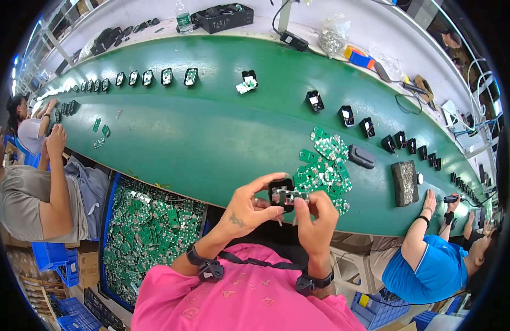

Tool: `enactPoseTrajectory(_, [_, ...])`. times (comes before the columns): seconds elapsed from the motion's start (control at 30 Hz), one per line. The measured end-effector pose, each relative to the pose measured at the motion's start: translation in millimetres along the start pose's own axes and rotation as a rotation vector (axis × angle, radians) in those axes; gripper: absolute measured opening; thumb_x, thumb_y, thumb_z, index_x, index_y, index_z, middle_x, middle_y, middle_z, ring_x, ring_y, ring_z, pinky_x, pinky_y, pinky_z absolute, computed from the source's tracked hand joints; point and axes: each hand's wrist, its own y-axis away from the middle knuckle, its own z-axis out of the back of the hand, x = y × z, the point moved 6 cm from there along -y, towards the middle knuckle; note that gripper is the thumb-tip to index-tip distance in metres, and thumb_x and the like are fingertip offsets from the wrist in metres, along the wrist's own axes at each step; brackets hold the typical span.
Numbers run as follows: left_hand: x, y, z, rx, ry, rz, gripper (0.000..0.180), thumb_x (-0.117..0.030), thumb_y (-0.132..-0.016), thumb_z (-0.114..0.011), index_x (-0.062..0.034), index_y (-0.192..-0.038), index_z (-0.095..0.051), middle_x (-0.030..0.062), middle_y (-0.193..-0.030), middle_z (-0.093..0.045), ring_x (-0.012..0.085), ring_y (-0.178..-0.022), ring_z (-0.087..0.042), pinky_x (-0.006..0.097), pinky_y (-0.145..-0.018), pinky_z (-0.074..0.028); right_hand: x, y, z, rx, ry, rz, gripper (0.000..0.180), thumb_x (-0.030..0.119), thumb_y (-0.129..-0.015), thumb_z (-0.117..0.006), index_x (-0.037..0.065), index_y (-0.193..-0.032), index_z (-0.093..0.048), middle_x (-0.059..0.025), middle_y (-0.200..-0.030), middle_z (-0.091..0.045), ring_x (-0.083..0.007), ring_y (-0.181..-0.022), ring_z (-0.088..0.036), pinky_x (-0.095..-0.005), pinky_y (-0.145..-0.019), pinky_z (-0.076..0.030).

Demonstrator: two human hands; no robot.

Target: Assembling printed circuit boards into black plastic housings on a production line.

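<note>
My left hand (244, 209) is closed round a small black plastic casing (277, 185), held up just off the table's near edge. Between the thumb and fingers of my right hand (317, 219) is a small circuit board (291, 195), which lies across the casing's opening. Whether the board sits inside the casing or only against it, I cannot tell. Just beyond my right hand, a heap of green circuit boards (323, 170) lies on the green table (211, 132). A black oblong piece (362, 156) rests beside that heap.
Black casings (314, 101) with boards stand spaced in a line along the table. A big blue-rimmed bin of boards (150, 231) is below the edge at my left. A dark block (405, 183) lies right. People work on both sides; a bottle (183, 17) stands at the back.
</note>
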Motion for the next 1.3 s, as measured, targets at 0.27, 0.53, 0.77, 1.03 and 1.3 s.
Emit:
enactPoseTrajectory(0.27, [-3, 1, -3, -0.046, -0.154, -0.079, 0.066, 0.007, -0.085, -0.07, -0.0049, -0.146, -0.048, 0.0088, -0.125, -0.062, 0.01, -0.088, -0.067, 0.024, -0.072, -0.058, -15, 15, -15, 0.046, -0.311, -0.062, 0.011, -0.002, -0.088, -0.071, -0.007, -0.097, -0.066, -0.0075, -0.089, -0.065, -0.011, -0.067, -0.064, -0.0238, -0.058, -0.051])
enactPoseTrajectory(0.53, [-24, -3, -10, 0.057, -0.467, -0.253, 0.058, 0.0, -0.082, -0.068, -0.0099, -0.138, -0.057, 0.0104, -0.121, -0.063, 0.0141, -0.076, -0.064, 0.029, -0.065, -0.053, -29, 12, -4, 0.071, -0.532, -0.394, 0.021, 0.009, -0.096, -0.066, -0.002, -0.078, -0.062, -0.0016, -0.061, -0.058, -0.0054, -0.052, -0.054, -0.0227, -0.046, -0.039])
enactPoseTrajectory(0.77, [-22, -4, -16, 0.012, -0.531, -0.29, 0.06, 0.001, -0.083, -0.062, -0.0115, -0.141, -0.055, 0.0163, -0.125, -0.061, 0.0285, -0.085, -0.065, 0.034, -0.074, -0.055, -9, 6, -5, 0.306, -0.42, -0.38, 0.027, 0.01, -0.096, -0.067, 0.001, -0.073, -0.059, 0.0007, -0.059, -0.056, -0.0054, -0.046, -0.051, -0.0226, -0.041, -0.036])
enactPoseTrajectory(1.03, [-34, 4, -24, -0.097, -0.65, -0.439, 0.06, 0.007, -0.088, -0.053, -0.0041, -0.146, -0.047, 0.0196, -0.134, -0.058, 0.0336, -0.11, -0.064, 0.037, -0.093, -0.052, -18, -1, -4, 0.153, -0.339, -0.437, 0.025, 0.015, -0.094, -0.074, -0.003, -0.078, -0.066, 0.0008, -0.059, -0.057, -0.0042, -0.05, -0.049, -0.0232, -0.044, -0.035])
enactPoseTrajectory(1.3, [-23, 0, -17, 0.0, -0.425, -0.263, 0.047, 0.0, -0.093, -0.054, -0.002, -0.14, -0.05, 0.0131, -0.125, -0.062, 0.0136, -0.087, -0.066, 0.028, -0.073, -0.054, -27, -2, -9, 0.096, -0.352, -0.444, 0.024, 0.014, -0.092, -0.075, -0.003, -0.078, -0.065, 0.0018, -0.059, -0.056, -0.0028, -0.05, -0.047, -0.0228, -0.043, -0.033])
